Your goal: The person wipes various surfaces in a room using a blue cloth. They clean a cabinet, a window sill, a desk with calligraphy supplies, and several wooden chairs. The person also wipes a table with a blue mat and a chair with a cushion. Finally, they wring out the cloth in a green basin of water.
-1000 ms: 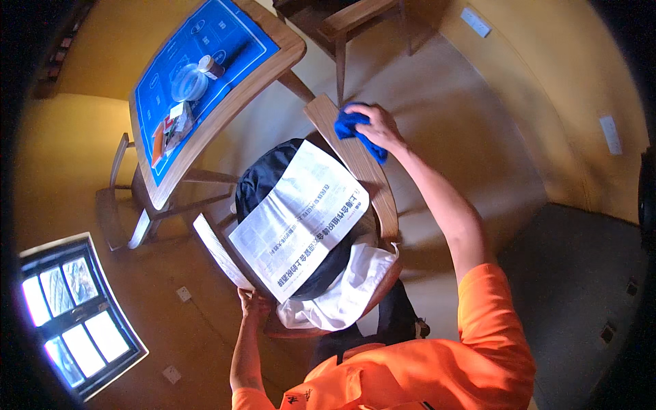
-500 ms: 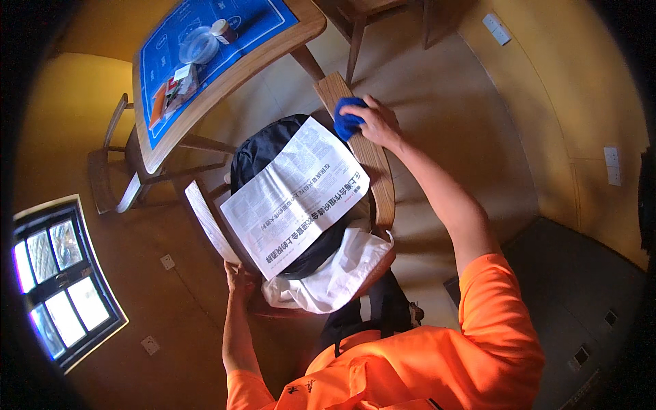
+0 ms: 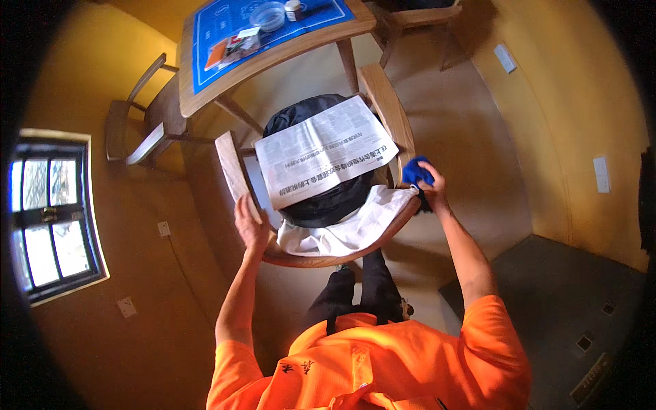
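Note:
A wooden armchair (image 3: 321,261) stands in front of me, its curved back rail nearest my body. My left hand (image 3: 251,224) is closed round the near end of the left armrest (image 3: 232,164). In my right hand (image 3: 433,186) is a bunched blue cloth (image 3: 414,171), pressed to the chair where the right armrest (image 3: 389,113) bends into the back rail. Between the armrests an open newspaper (image 3: 328,150) lies on a black bag (image 3: 307,109). White fabric (image 3: 348,229) is bunched between the bag and the back rail.
Beyond the chair stands a wooden table (image 3: 273,68) with a blue mat, a clear round container (image 3: 267,16), a small lidded jar (image 3: 293,9) and packets (image 3: 232,49). Other wooden chairs are at far left (image 3: 164,102) and far right (image 3: 427,17). A dark platform (image 3: 547,294) lies at right.
My right hand has brought the blue cloth along the right armrest toward me, from its far part to the bend. My left hand stays on the left armrest. The view has turned.

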The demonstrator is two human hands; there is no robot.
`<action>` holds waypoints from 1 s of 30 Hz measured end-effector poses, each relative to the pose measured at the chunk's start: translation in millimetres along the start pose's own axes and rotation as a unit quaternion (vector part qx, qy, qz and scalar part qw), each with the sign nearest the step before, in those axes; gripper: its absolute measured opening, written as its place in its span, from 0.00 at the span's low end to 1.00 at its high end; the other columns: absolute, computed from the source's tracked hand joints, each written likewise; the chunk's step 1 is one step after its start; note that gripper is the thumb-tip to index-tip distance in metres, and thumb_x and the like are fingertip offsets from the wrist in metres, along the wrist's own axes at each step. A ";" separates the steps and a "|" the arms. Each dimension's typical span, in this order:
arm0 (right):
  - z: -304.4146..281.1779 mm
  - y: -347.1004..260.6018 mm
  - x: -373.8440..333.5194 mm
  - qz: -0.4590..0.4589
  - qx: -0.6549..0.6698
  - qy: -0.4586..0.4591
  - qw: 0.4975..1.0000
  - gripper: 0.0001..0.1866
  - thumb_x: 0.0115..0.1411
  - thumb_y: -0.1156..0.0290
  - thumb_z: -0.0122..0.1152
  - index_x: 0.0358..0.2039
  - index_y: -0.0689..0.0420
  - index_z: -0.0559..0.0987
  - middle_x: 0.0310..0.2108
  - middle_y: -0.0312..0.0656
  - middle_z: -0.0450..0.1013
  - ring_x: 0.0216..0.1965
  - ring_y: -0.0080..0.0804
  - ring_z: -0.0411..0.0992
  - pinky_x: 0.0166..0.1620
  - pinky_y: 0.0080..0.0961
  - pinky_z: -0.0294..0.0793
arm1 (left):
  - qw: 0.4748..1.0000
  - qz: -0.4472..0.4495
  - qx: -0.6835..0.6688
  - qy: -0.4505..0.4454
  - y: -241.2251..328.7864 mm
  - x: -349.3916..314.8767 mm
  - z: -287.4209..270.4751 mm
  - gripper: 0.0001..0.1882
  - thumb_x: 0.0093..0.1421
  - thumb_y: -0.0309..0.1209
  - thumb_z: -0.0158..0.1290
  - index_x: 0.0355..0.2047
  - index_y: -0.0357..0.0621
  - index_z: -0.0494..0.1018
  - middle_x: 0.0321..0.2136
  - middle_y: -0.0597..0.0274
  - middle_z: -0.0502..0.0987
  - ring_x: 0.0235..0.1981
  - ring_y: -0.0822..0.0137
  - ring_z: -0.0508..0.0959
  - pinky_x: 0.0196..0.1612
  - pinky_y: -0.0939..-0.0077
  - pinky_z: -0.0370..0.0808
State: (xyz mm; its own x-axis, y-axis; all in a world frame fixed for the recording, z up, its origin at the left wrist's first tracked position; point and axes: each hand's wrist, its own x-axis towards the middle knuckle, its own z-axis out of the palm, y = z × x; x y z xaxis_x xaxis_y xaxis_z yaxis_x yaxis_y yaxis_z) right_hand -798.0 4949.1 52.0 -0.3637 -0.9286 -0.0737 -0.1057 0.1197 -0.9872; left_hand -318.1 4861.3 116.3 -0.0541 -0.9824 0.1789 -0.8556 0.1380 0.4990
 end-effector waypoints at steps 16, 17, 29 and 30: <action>-43.6 43.2 -256.6 0.345 0.051 0.162 0.923 0.27 0.46 0.79 0.63 0.50 0.62 0.73 0.40 0.42 0.74 0.39 0.34 0.72 0.47 0.31 0.71 | 0.890 0.239 0.109 -0.373 95.5 66.5 134.0 0.42 0.43 0.44 0.58 0.60 0.47 0.59 0.52 0.45 0.64 0.53 0.47 0.66 0.49 0.51 0.70; -44.1 45.3 -262.0 0.361 0.032 0.166 0.917 0.26 0.46 0.79 0.63 0.50 0.62 0.73 0.41 0.42 0.74 0.39 0.34 0.73 0.47 0.31 0.71 | 0.891 0.241 0.093 -0.374 99.4 68.8 126.0 0.41 0.44 0.45 0.57 0.60 0.52 0.60 0.52 0.47 0.64 0.53 0.47 0.67 0.49 0.50 0.70; -61.7 74.7 -220.1 0.349 -0.091 0.103 0.927 0.28 0.46 0.76 0.65 0.51 0.61 0.73 0.38 0.45 0.75 0.36 0.35 0.74 0.44 0.29 0.73 | 0.908 0.215 0.126 -0.337 136.2 78.4 145.6 0.41 0.47 0.53 0.57 0.51 0.31 0.65 0.59 0.34 0.55 0.57 0.40 0.61 0.50 0.43 0.66; -62.3 72.3 -215.7 0.338 -0.114 0.101 0.929 0.27 0.46 0.76 0.64 0.51 0.61 0.73 0.38 0.45 0.75 0.36 0.34 0.74 0.43 0.29 0.74 | 0.906 0.182 0.139 -0.356 145.6 79.3 149.0 0.39 0.47 0.51 0.57 0.51 0.31 0.65 0.57 0.34 0.57 0.56 0.40 0.62 0.49 0.43 0.66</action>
State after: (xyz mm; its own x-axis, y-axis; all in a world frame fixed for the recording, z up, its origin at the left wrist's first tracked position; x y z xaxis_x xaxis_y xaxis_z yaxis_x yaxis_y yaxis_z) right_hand -784.9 5179.9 5.3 -0.5817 -0.5328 -0.6146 0.0241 0.7440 -0.6678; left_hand -523.7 4784.7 76.8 -0.5925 -0.7237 -0.3539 -0.8056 0.5297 0.2655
